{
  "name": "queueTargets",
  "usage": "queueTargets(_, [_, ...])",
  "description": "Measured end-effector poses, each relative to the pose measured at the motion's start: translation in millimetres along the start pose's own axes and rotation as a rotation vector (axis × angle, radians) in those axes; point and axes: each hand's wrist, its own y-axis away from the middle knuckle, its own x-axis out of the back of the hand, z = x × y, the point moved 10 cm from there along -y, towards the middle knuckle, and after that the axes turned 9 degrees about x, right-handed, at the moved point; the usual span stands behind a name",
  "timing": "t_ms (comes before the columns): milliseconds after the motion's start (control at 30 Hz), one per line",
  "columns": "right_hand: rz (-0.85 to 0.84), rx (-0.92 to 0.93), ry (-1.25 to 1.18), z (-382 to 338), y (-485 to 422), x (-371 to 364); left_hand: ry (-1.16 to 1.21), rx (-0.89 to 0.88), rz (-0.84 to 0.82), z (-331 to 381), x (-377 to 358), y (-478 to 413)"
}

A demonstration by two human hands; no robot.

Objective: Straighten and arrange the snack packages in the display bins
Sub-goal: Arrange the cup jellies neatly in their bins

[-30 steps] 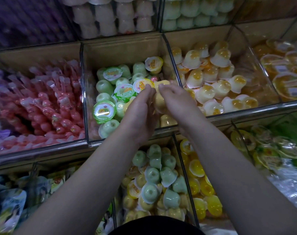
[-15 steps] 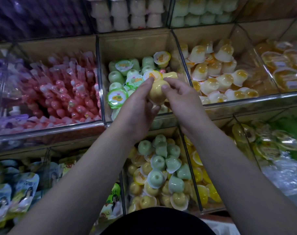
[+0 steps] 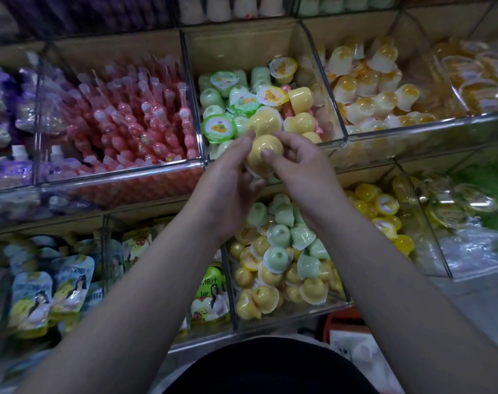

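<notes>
Light is dim and soft, falling from above; colours look muted; shadows are faint; pale streaks of glare run along the clear bin walls (image 3: pixel 406 137); the pink tubes (image 3: pixel 134 118) and purple packets (image 3: pixel 3 89) at left smear with blur; straight bin rims bow toward the frame's borders; the yellow cup (image 3: pixel 263 155) at centre is fairly sharp.

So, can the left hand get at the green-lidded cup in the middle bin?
Probably yes: the green-lidded cup lies uncovered in the open bin beside the left hand, though that hand holds a yellow cup.
</notes>
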Motion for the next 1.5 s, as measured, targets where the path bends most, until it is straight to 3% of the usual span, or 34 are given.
queueTargets(333, [-0.028,-0.027,0.007,27.5,50.1,-13.8,0.017,0.054,0.013,-39.4,32.6,29.0])
queueTargets(633, [-0.085,-0.071,0.288,74.8,75.3,-8.8,0.042,0.155,0.039,-88.1,56.9,29.7])
queueTargets(967, [-0.119,-0.085,0.399,117.9,78.9,-9.1,0.001,0.225,0.091,-125.8,78.4,11.8])
queueTargets(1367, [-0.288,-0.089,0.653,181.6,72.9,-29.5,-0.14,0.225,0.137,-168.8,105.8,-7.2])
queueTargets(1500, [-0.366,-0.111,0.716,195.7,73.8,-34.7,-0.167,0.297,0.137,-191.5,111.4,-14.9])
